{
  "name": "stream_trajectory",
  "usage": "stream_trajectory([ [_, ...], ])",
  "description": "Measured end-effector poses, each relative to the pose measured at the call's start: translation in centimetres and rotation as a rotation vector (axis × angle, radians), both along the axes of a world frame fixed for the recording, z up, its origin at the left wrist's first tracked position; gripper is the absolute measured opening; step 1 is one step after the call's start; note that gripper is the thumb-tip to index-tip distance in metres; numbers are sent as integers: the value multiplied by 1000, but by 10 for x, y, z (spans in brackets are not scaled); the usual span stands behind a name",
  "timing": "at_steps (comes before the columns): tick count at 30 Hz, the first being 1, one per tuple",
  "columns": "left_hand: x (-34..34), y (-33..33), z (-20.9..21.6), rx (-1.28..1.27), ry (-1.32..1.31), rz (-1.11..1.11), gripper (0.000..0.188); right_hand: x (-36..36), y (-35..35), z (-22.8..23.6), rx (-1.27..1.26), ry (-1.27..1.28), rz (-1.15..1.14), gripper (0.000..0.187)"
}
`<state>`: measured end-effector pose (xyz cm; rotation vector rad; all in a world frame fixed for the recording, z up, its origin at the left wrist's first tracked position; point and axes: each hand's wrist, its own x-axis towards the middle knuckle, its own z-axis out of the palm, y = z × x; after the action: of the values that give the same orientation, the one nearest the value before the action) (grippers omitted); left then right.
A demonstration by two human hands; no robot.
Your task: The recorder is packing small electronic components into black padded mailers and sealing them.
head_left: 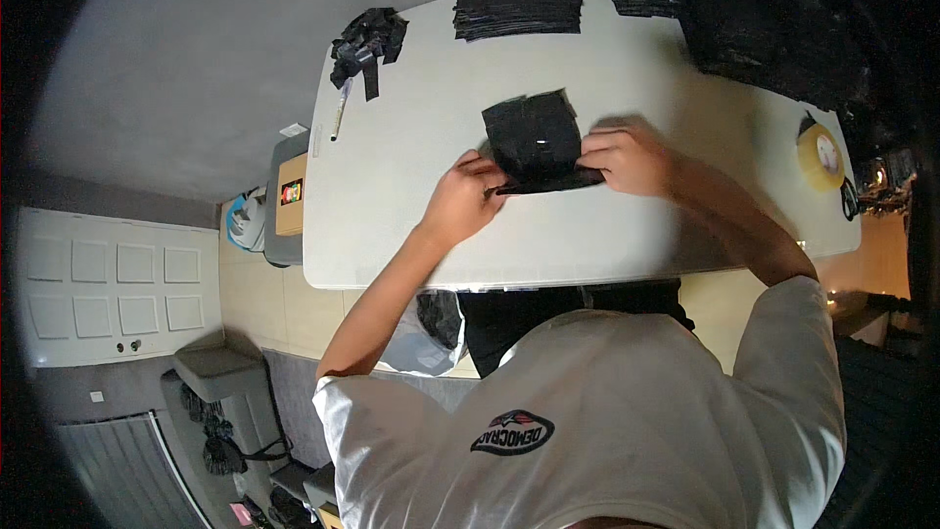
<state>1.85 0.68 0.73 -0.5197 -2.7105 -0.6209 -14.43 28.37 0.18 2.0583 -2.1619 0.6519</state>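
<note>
A black sheet of thin, plastic-like material (534, 135) lies on the white table in front of me, its near edge folded into a narrow strip. My left hand (463, 198) pinches the left end of that folded edge, fingers closed on it. At the right end, my right hand (627, 157) grips the same edge between thumb and fingers. The sheet's far edge is uneven and slightly raised at one corner. Whether it is one layer or several, I cannot tell.
At the table's (392, 235) far side sits a neat stack of black sheets (519, 2), with a larger black pile (764, 24) to its right. Crumpled black scraps (368, 44) and a marker (340, 110) lie far left. A tape roll (821, 157) and scissors (849, 198) are at the right edge.
</note>
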Motion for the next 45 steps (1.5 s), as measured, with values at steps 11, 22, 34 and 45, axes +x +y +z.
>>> stream_trajectory([
  [11, -23, -5, -3, 78, 22, 5, 41, 11, 0, 0, 130, -416, -239, 31],
  [22, -58, -28, -13, 52, 8, -104, 58, 10, -9, -13, -124, -887, -331, 37],
  [34, -56, -24, -12, 179, -75, -22, 54, -2, -16, -28, -152, -759, -486, 32],
  [45, -54, -20, -9, 183, -145, 39, 55, 6, -28, -30, -306, -620, -716, 31],
])
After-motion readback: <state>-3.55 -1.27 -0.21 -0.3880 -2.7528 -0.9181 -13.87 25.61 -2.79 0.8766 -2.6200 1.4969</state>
